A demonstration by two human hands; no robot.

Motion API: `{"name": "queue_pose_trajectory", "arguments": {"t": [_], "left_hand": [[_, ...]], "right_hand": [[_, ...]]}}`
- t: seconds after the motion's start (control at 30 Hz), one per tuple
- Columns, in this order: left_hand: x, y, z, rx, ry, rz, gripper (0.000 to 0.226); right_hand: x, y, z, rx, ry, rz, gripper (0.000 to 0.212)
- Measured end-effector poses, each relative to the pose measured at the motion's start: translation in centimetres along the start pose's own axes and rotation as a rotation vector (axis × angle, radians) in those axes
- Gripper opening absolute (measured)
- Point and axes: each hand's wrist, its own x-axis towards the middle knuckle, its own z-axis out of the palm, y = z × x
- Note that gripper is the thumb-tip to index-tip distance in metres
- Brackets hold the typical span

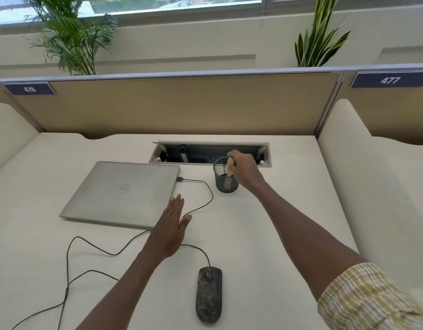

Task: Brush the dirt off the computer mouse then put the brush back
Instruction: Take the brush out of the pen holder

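A dark computer mouse (209, 294), speckled with dirt, lies near the front of the white desk (265, 225). Its black cable (201, 201) loops left and runs up to the laptop's side. A black mesh cup (226, 177) stands farther back, with the brush's wooden handle (229, 167) sticking up out of it. My right hand (243, 169) is over the cup's right rim, fingers closed on the top of that handle. The brush's bristles are hidden inside the cup. My left hand (172, 227) hovers flat with fingers apart between the laptop's corner and the mouse, holding nothing.
A shut silver laptop (121, 192) lies at the left. Behind the cup is an open cable tray (210, 154) sunk in the desk. A tan partition (181, 106) closes the back, and raised white dividers (362, 167) stand on both sides.
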Motion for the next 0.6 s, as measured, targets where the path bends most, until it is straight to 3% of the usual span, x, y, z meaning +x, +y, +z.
{"name": "queue_pose_trajectory", "arguments": {"t": [0.23, 0.47, 0.6], "left_hand": [[-3.1, 0.0, -1.3, -0.066, 0.035, 0.056, 0.055], [-8.1, -0.2, -2.0, -0.245, 0.087, 0.080, 0.046], [-10.9, -0.9, -1.5, -0.363, 0.029, 0.091, 0.064]], "right_hand": [[-2.1, -3.0, -3.3, 0.007, 0.258, -0.089, 0.019], [-7.1, -6.2, -6.3, 0.025, 0.383, -0.094, 0.019], [-10.9, -7.5, -6.7, 0.036, 0.474, -0.074, 0.013]]}}
